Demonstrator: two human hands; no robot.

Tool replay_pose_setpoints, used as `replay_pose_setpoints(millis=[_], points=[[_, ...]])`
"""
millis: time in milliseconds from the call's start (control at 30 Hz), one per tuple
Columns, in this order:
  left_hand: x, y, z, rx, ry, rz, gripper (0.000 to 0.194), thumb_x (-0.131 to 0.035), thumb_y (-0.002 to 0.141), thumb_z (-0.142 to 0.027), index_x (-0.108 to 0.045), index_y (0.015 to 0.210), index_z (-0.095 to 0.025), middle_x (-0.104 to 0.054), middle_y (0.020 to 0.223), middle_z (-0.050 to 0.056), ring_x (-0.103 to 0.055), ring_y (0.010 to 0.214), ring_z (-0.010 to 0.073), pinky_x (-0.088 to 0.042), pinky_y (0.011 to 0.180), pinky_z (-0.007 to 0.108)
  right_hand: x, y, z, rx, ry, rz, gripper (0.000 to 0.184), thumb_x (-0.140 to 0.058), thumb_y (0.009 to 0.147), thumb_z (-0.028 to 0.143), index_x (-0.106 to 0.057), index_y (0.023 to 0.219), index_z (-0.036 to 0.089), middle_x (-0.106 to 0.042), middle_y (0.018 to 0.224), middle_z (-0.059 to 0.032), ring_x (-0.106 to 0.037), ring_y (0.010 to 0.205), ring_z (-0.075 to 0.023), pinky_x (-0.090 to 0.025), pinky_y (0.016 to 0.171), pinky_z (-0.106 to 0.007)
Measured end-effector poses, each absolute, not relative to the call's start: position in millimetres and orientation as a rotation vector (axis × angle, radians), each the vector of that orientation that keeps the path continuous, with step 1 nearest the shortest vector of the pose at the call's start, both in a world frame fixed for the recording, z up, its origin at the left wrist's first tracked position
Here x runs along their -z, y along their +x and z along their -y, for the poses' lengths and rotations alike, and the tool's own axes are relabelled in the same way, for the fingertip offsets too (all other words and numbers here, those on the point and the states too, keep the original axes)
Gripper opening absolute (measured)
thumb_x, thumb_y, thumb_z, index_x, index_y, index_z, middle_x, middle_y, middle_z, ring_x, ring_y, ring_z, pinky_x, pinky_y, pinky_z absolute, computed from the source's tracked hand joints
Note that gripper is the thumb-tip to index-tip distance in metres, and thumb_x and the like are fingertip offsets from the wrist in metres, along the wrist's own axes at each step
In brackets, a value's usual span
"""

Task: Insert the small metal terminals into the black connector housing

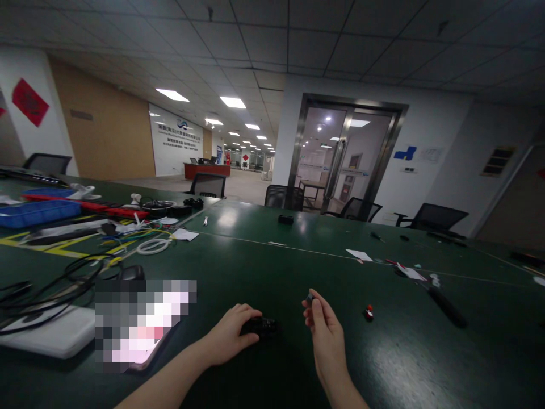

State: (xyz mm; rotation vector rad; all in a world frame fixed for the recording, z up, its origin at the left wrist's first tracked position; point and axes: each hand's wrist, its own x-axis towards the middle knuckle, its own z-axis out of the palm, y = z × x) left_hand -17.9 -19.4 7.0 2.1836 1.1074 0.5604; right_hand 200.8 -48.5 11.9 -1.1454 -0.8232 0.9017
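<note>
My left hand (234, 334) is closed around one end of a small black object (264, 326) that rests on the dark green tabletop (238, 272). Its kind is too dark to make out. Just to the right, my right hand (326, 332) is raised a little and pinches a small dark grey piece (309, 297) between thumb and fingers. The two hands are apart. Farther right lies a small red and orange item (368, 312), touched by neither hand.
Left of my hands lie a blurred-out phone (149, 343), a white box (63, 335) and tangled black cables (76, 278). Blue trays (40, 213) sit farther left. A black block (285, 218) stands ahead. On the right are a black-handled tool (445, 305) and paper scraps (359, 254).
</note>
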Motion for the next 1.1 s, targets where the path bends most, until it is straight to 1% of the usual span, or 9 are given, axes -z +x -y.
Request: replay_pose_setpoints(millis=[133,300,400,533,633,733,833,967,1100], points=[[-9.0,-18.0,20.9,-0.548,2.178,-1.117,0.040,-0.057,0.076,-0.031,-0.051,0.115,-0.026,-0.052,0.110,0.003,-0.046,0.101,0.0206,-0.036,0.089,0.033,-13.2,199.4,50.5,-0.931,-1.129,0.836,0.048,-0.056,0.072,0.050,-0.056,0.110,0.022,-0.065,0.092,-0.0046,-0.055,0.072,-0.0157,-0.045,0.061,-0.028],[-6.7,-17.3,19.7,-0.564,2.197,-1.114,0.040,-0.057,0.075,-0.030,-0.051,0.114,-0.027,-0.053,0.109,0.002,-0.047,0.101,0.0208,-0.035,0.089,0.033,-17.0,197.4,52.1,-0.932,-1.172,0.853,0.051,-0.059,0.068,0.051,-0.056,0.110,0.022,-0.066,0.094,-0.0047,-0.057,0.074,-0.0171,-0.045,0.063,-0.029],[-4.0,-16.7,18.3,-0.573,2.230,-1.117,0.040,-0.058,0.074,-0.029,-0.052,0.114,-0.026,-0.054,0.108,0.003,-0.047,0.100,0.0213,-0.035,0.089,0.033,-16.2,197.8,50.6,-0.932,-1.210,0.878,0.052,-0.062,0.066,0.051,-0.057,0.108,0.021,-0.066,0.098,-0.0056,-0.059,0.080,-0.0189,-0.045,0.068,-0.030],[-3.9,-16.9,18.3,-0.569,2.213,-1.111,0.040,-0.057,0.075,-0.030,-0.051,0.114,-0.026,-0.054,0.108,0.003,-0.047,0.100,0.0211,-0.036,0.088,0.033,-11.4,197.5,49.2,-0.982,-1.217,1.018,0.046,-0.062,0.067,0.048,-0.059,0.103,0.020,-0.065,0.101,-0.0058,-0.058,0.093,-0.0218,-0.045,0.077,-0.032],[-4.7,-16.9,18.7,-0.573,2.207,-1.108,0.040,-0.058,0.074,-0.029,-0.052,0.114,-0.027,-0.054,0.108,0.002,-0.047,0.100,0.0208,-0.035,0.088,0.032,-9.9,194.1,51.2,-0.974,-1.266,1.191,0.041,-0.060,0.070,0.045,-0.060,0.103,0.020,-0.065,0.098,-0.0049,-0.058,0.093,-0.0221,-0.045,0.079,-0.033],[-5.1,-16.2,18.9,-0.571,2.213,-1.113,0.040,-0.058,0.074,-0.029,-0.052,0.113,-0.026,-0.054,0.108,0.003,-0.046,0.100,0.0210,-0.035,0.089,0.033,-12.4,188.1,55.6,-0.936,-1.354,1.415,0.035,-0.056,0.074,0.040,-0.061,0.103,0.021,-0.064,0.093,-0.0034,-0.058,0.087,-0.0204,-0.045,0.077,-0.032],[-5.4,-15.3,19.1,-0.575,2.222,-1.127,0.040,-0.058,0.073,-0.028,-0.053,0.112,-0.025,-0.055,0.107,0.003,-0.047,0.099,0.0210,-0.036,0.088,0.033,-16.2,181.4,59.3,-0.857,-1.384,1.563,0.029,-0.055,0.074,0.033,-0.061,0.101,0.024,-0.063,0.095,-0.0021,-0.057,0.089,-0.0198,-0.044,0.080,-0.031],[-6.2,-15.3,20.0,-0.585,2.224,-1.134,0.040,-0.059,0.072,-0.029,-0.053,0.112,-0.025,-0.056,0.105,0.003,-0.047,0.099,0.0211,-0.036,0.087,0.033,-19.8,174.3,61.2,-0.702,-1.401,1.799,0.020,-0.054,0.074,0.024,-0.065,0.091,0.028,-0.061,0.095,-0.0007,-0.054,0.093,-0.0205,-0.041,0.082,-0.033],[-8.2,-15.7,21.6,-0.584,2.197,-1.119,0.040,-0.059,0.072,-0.028,-0.053,0.112,-0.026,-0.055,0.107,0.003,-0.047,0.100,0.0208,-0.036,0.088,0.033,-22.8,171.8,61.7,-0.641,-1.470,1.957,0.023,-0.050,0.075,0.020,-0.064,0.091,0.029,-0.060,0.096,-0.0003,-0.052,0.094,-0.0200,-0.039,0.081,-0.033]])
